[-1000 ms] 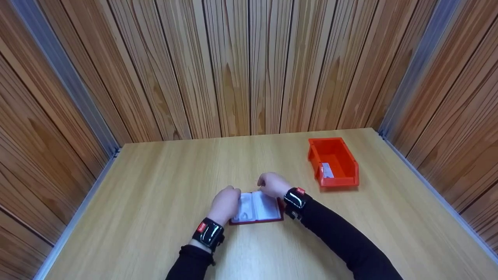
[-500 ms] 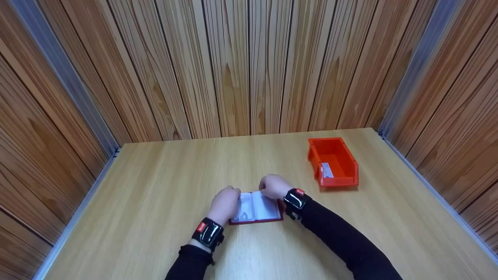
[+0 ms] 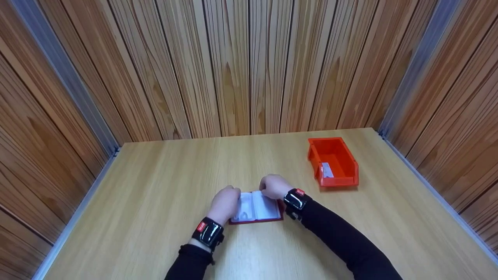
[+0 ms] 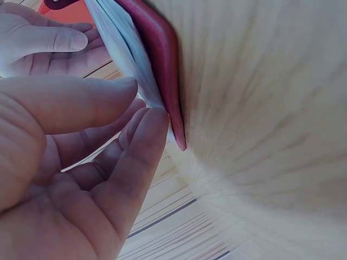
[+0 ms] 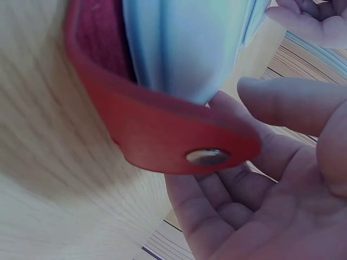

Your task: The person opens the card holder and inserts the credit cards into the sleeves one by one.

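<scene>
A red card holder [image 3: 281,218] with clear plastic sleeves [image 3: 266,208] lies spread open on the table, between both hands. At its far left corner is my left hand [image 3: 225,204]; in the left wrist view the fingertips [image 4: 157,122] touch the sleeve edge, with the thumb held apart. My right hand [image 3: 275,186] is at the far right side. In the right wrist view, its fingers reach behind the red strap [image 5: 152,135] with a metal snap [image 5: 208,157], and its thumb stands clear of the sleeves. Neither hand visibly pinches anything.
An orange bin [image 3: 338,181] with a white label inside stands at the back right of the wooden table [image 3: 167,175]. Wood-panelled walls [image 3: 233,70] enclose the back and both sides.
My right hand has shifted slightly right and down, its fingers drawn in closer to the card holder. The left hand and the card holder look unmoved.
</scene>
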### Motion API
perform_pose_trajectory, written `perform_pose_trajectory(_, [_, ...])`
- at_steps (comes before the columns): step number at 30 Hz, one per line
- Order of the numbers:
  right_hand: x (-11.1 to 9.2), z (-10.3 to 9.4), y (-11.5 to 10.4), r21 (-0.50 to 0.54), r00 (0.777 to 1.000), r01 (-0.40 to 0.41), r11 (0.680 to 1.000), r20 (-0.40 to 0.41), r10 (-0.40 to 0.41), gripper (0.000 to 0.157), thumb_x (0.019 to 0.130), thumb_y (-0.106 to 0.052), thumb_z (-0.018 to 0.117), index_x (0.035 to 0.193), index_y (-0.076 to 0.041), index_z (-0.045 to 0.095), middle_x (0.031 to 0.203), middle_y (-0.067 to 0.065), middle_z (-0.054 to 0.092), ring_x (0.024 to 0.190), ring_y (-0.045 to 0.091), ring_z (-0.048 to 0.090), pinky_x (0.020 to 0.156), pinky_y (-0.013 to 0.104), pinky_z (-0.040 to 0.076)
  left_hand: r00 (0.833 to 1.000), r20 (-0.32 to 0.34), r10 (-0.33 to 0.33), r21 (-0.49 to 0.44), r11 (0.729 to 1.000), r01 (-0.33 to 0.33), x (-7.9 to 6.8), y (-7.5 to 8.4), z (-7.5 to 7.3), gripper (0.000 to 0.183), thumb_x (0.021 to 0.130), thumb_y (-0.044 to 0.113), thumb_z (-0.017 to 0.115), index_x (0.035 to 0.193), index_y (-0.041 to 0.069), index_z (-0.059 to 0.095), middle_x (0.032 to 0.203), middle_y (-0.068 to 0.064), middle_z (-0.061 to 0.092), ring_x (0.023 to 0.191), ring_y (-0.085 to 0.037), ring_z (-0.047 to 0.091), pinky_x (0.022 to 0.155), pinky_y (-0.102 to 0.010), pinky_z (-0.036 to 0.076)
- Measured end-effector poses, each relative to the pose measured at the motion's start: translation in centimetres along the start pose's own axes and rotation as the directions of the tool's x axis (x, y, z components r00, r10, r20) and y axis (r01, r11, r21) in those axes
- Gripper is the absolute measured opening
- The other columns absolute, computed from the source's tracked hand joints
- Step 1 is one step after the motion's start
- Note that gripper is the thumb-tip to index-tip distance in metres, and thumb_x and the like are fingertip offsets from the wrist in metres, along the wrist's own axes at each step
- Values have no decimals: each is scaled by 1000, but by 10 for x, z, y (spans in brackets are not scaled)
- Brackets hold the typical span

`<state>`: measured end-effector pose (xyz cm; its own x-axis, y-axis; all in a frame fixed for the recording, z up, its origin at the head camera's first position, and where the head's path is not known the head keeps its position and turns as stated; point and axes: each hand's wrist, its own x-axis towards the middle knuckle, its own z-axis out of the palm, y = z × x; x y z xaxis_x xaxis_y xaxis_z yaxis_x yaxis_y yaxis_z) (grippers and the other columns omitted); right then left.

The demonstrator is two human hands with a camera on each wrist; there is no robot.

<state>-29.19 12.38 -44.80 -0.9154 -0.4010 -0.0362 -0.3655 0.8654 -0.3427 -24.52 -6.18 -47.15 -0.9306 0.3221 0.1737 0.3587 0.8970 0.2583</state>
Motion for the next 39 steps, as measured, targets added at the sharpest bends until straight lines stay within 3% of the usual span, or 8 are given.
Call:
perform_pose_trajectory(8, [0, 0, 2, 2, 1000, 6, 1000, -7, -6, 4, 78, -7, 69, 81, -5, 71, 76, 3, 61, 76, 23, 58, 71, 37, 48, 1000, 4, -1, -7, 1000, 1, 1, -1, 0, 8, 81, -5, 67, 87, 0, 66, 78, -9, 58, 74, -24, 58, 68, -39, 50])
perform_pose_trajectory(21, [1, 1, 1, 16, 999, -39, 999, -3, 39, 6, 84, -4, 67, 85, -7, 73, 83, 4, 63, 81, 23, 59, 75, 38, 49, 1000, 19, -22, -6, 1000, 22, 1, 1, 0, 6, 85, -4, 63, 88, 0, 67, 79, -9, 57, 75, -24, 58, 68, -40, 50])
perform_pose_trajectory(29, [2, 1, 4, 40, 999, -38, 998, 4, 38, 7, 84, -2, 66, 81, -7, 70, 76, 2, 60, 73, 21, 56, 69, 36, 48, 998, 51, -45, -14, 999, 46, 2, 1, 1, 8, 88, -3, 63, 94, 0, 68, 83, -10, 59, 78, -24, 58, 71, -39, 50])
perform_pose_trajectory(39, [0, 2, 5, 51, 999, -44, 998, 8, 44, 6, 82, -5, 66, 78, -9, 65, 75, 0, 56, 71, 19, 52, 66, 35, 45, 1000, 17, -26, -12, 1000, 26, 1, 0, 0, 5, 88, -2, 62, 88, 0, 67, 79, -10, 58, 75, -24, 59, 69, -40, 50])
